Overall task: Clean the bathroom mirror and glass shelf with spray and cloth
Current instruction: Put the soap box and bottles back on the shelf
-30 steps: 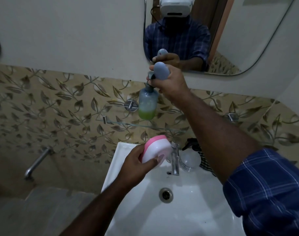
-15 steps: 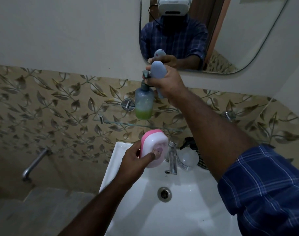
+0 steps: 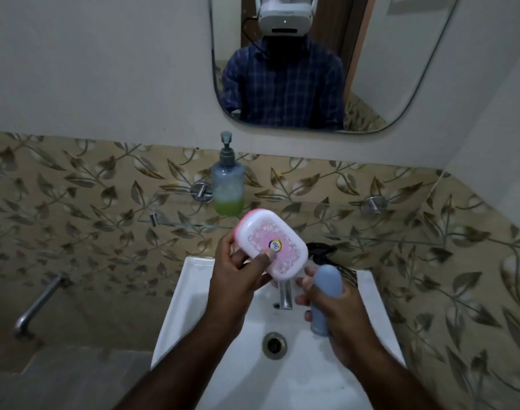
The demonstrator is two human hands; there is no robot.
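Left hand (image 3: 235, 279): grips a pink-and-white soap case (image 3: 272, 247), thumb on its lid.
Right hand (image 3: 338, 315): holds a pale blue bottle (image 3: 326, 294) upright over the white sink (image 3: 371, 321).
Glass shelf (image 3: 400, 223): carries a pump dispenser (image 3: 227, 184).
Mirror (image 3: 400, 69): above.

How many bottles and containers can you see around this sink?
4. A soap dispenser stands on the glass shelf; the left hand holds a pink soap case; the right hand holds a blue bottle; a dark spray bottle is partly hidden behind them.
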